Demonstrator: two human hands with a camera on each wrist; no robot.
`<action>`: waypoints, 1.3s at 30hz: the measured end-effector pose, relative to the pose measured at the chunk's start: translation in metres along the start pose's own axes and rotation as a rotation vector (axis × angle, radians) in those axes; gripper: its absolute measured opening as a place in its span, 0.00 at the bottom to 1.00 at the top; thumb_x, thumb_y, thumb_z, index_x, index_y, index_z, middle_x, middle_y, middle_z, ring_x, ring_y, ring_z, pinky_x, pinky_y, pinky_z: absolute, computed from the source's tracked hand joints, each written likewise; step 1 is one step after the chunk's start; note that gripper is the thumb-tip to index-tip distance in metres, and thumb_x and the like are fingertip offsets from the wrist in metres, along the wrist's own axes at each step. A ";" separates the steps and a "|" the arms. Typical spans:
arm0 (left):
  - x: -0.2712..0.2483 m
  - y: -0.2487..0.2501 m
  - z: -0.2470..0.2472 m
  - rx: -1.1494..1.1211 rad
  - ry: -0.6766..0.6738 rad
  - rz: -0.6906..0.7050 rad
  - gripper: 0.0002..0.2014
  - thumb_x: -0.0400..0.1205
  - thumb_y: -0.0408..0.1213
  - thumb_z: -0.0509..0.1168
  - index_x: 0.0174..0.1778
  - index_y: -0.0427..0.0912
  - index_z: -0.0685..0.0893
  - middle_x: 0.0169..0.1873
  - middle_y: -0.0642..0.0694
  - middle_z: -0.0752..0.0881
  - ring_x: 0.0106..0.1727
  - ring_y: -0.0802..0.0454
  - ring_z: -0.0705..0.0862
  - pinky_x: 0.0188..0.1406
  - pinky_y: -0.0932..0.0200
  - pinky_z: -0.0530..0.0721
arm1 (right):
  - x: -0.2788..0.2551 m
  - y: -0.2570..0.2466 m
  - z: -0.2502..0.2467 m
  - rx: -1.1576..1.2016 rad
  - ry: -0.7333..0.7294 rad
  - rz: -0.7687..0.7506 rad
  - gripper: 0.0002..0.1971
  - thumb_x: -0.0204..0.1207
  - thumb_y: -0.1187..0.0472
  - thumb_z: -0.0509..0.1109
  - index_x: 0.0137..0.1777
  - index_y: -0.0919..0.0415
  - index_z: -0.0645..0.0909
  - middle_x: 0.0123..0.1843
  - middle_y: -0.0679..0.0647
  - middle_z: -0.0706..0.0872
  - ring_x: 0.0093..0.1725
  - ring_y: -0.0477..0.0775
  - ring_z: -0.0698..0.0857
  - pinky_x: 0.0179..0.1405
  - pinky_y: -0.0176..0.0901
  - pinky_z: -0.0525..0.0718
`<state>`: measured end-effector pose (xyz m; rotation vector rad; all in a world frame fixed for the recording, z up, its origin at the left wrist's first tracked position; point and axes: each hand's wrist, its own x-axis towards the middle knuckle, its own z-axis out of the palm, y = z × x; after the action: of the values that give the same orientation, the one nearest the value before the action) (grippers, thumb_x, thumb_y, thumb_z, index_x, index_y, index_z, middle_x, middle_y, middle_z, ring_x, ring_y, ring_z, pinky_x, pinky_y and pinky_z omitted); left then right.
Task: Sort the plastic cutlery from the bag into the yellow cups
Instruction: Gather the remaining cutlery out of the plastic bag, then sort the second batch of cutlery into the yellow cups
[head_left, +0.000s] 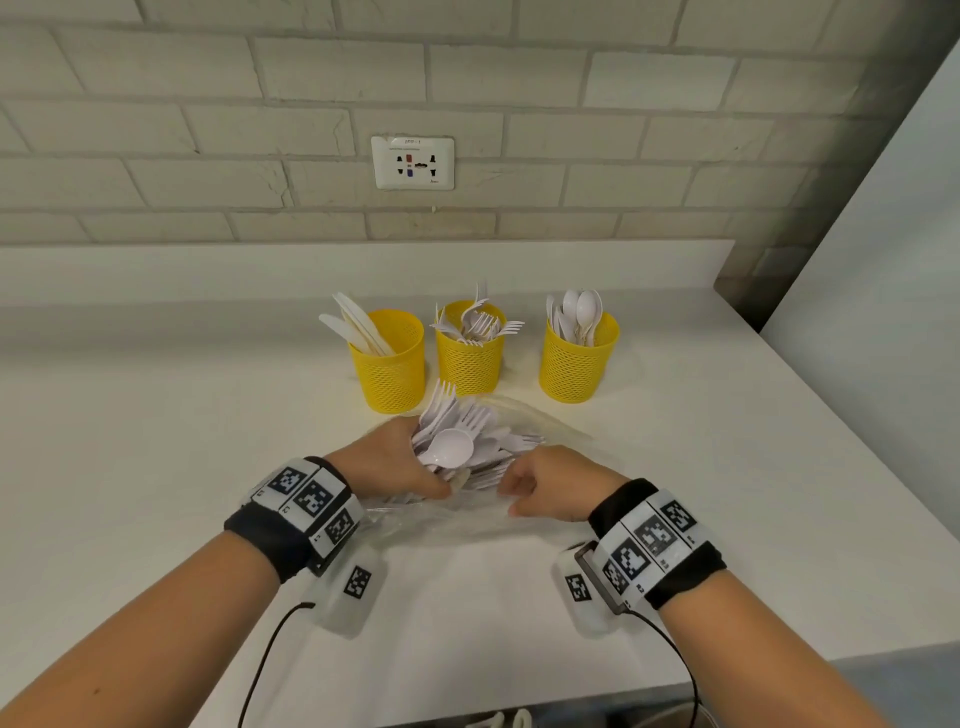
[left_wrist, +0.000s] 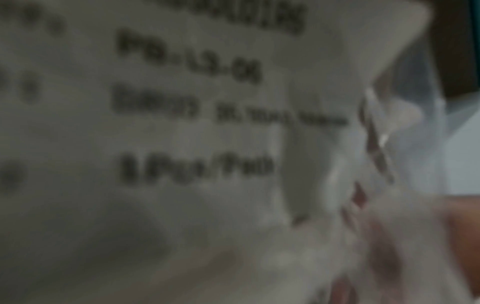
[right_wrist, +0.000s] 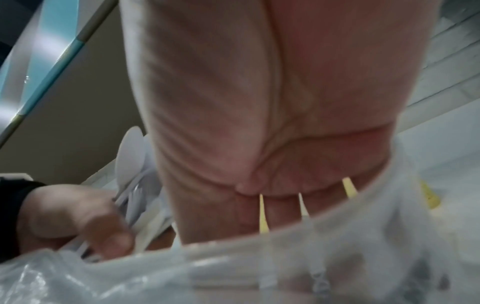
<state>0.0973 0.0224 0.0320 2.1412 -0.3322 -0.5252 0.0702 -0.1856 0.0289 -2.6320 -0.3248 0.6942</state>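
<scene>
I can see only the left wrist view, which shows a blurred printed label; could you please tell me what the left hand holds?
Observer: The left hand grips a bundle of white cutlery over the clear bag.
Operator: And the right hand?
Observer: The right hand pinches the bag's edge.
Operator: Where are the cups?
Observer: Behind the bag: knife cup left, fork cup middle, spoon cup right.
</scene>
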 end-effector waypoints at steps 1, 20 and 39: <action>-0.001 0.002 -0.001 -0.032 -0.002 0.005 0.19 0.66 0.31 0.80 0.45 0.50 0.79 0.38 0.55 0.85 0.40 0.58 0.83 0.38 0.67 0.78 | -0.001 -0.002 0.000 -0.023 -0.019 -0.004 0.18 0.76 0.56 0.70 0.66 0.55 0.81 0.66 0.52 0.84 0.64 0.50 0.81 0.59 0.34 0.73; 0.007 0.062 -0.035 -0.719 0.479 0.235 0.10 0.73 0.23 0.73 0.47 0.36 0.84 0.38 0.43 0.88 0.40 0.48 0.88 0.42 0.55 0.88 | -0.008 -0.040 -0.032 0.279 0.315 -0.127 0.14 0.77 0.49 0.68 0.53 0.58 0.86 0.48 0.57 0.89 0.44 0.55 0.87 0.49 0.47 0.83; 0.005 0.041 -0.026 -1.012 0.415 0.196 0.13 0.66 0.33 0.75 0.45 0.34 0.87 0.35 0.43 0.91 0.36 0.49 0.90 0.34 0.56 0.88 | 0.018 -0.060 -0.030 0.676 0.477 -0.251 0.04 0.76 0.62 0.71 0.41 0.59 0.86 0.35 0.53 0.88 0.32 0.40 0.84 0.39 0.36 0.84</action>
<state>0.1120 0.0152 0.0777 1.1657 -0.0114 -0.0698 0.0935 -0.1358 0.0712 -1.9740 -0.2194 0.0515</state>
